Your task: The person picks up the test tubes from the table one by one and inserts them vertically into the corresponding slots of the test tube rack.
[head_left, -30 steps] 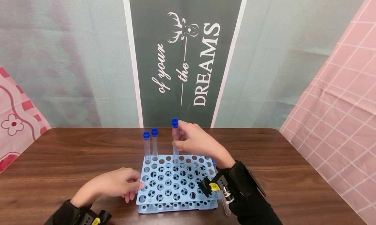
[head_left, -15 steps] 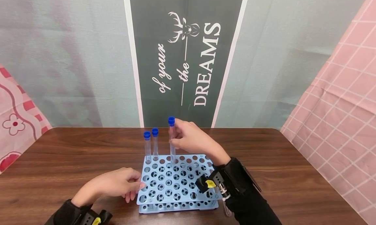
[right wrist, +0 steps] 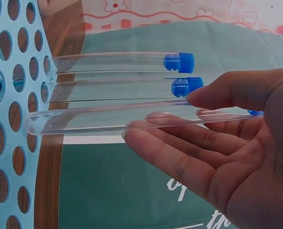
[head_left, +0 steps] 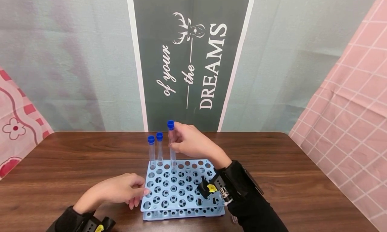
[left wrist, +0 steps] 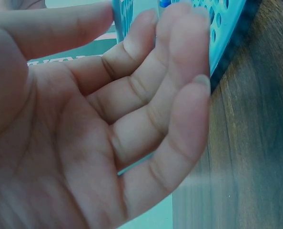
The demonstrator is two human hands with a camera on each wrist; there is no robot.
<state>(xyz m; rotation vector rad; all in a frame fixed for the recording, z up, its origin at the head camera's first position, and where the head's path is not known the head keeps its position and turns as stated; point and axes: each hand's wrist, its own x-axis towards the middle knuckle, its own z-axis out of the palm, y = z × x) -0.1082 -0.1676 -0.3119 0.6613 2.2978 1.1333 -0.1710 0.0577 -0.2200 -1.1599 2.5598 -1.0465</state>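
My right hand (head_left: pixel 190 141) pinches a clear test tube (right wrist: pixel 84 121) with a blue cap, held upright over the back row of the light blue test tube rack (head_left: pixel 177 207). In the right wrist view, its rounded bottom overlaps a hole at the rack's edge. Two more capped tubes, a front one (head_left: pixel 152 153) and a back one (head_left: pixel 160 151), stand in the rack's back left corner. My left hand (head_left: pixel 121 188) grips the rack's left edge, thumb on the top plate; the left wrist view shows the other fingers (left wrist: pixel 186 119) curved beside the rack.
The rack stands on a dark wooden table (head_left: pixel 90 154). On the table to its right, the end of another tube (head_left: pixel 234 220) shows beneath the right sleeve. A printed cloth (head_left: pixel 184 74) hangs behind the table.
My right hand has moved left along the back row with the tube, closer to the two standing tubes. The left hand and the rack have stayed put.
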